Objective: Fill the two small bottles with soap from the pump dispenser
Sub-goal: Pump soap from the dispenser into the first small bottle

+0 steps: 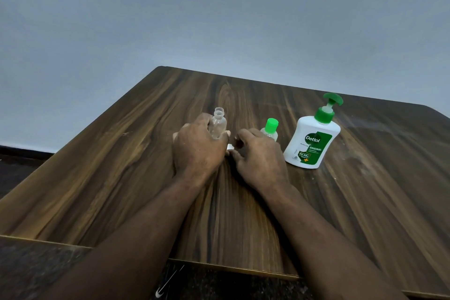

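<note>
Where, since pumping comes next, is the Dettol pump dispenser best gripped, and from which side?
Probably round the white body of the Dettol pump dispenser, below the green collar, from the side nearest the right hand: it stands upright, and this leaves the pump head free.

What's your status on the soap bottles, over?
Left hand grips uncapped clear bottle, upright. Right hand by small white piece, grip unclear. Second bottle capped green; pump dispenser untouched. Nothing blocking.

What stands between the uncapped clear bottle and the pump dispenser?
In the head view: the green-capped small bottle, upright, with the right hand partly in front of it.
</note>
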Demonstrator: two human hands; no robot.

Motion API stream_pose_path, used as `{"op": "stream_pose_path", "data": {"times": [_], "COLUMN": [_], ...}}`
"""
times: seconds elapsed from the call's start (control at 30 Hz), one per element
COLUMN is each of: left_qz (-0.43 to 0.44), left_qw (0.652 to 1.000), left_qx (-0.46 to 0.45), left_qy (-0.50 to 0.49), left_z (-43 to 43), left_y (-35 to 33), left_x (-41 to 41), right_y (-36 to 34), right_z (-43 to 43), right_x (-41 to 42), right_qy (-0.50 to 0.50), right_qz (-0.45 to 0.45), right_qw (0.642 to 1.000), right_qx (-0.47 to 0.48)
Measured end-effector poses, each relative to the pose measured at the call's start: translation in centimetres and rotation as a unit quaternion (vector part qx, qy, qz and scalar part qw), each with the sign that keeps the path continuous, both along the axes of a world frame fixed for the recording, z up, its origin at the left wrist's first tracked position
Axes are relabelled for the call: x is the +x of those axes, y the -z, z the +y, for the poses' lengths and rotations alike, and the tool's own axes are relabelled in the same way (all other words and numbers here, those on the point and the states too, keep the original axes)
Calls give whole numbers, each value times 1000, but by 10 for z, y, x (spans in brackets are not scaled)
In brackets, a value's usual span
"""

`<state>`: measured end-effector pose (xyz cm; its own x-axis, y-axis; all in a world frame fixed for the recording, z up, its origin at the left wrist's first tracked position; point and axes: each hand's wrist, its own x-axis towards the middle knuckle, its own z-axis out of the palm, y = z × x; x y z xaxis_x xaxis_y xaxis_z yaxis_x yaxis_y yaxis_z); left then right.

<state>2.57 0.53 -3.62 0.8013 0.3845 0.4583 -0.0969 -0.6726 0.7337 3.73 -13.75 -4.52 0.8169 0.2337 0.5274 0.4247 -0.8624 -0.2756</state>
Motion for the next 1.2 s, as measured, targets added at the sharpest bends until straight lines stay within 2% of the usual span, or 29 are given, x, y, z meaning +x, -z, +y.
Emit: {"op": "stream_pose_path", "data": {"times": [0.13,0.33,0.5,0.57,0.67,0.77,0.87,1.0,1.13,1.2], "left_qz": [4,-29,-40,-39,-50,-47,-37,-35,-31,-40], "left_qw": [1000,996,995,993,989,988,988,989,992,992], "left_qx": [-2,-11,-2,5,15,21,32,45,42,43], "left_qy": [12,79,95,113,139,147,149,136,116,115], "left_z": [0,-1,-1,-2,-4,-6,-6,-8,-2,-1], "left_y": [0,-1,2,3,3,4,7,8,9,10], "left_x": [0,-4,-1,0,-2,-4,-2,2,5,4], "right_y": [1,-15,-37,-44,-48,-45,-37,-32,-27,-25], "right_z": [-3,-24,-36,-37,-35,-30,-23,-13,-8,-10], "right_x": [0,-6,-24,-29,-31,-26,-17,-1,13,11], "right_qy": [-6,-21,31,76,127,132,128,120,112,102], "right_qz": [-20,-95,-183,-153,-23,52,78,106,126,106], "right_qw": [1000,992,977,981,991,989,988,983,982,986], "right_qx": [2,75,103,89,35,29,35,88,82,75]}}
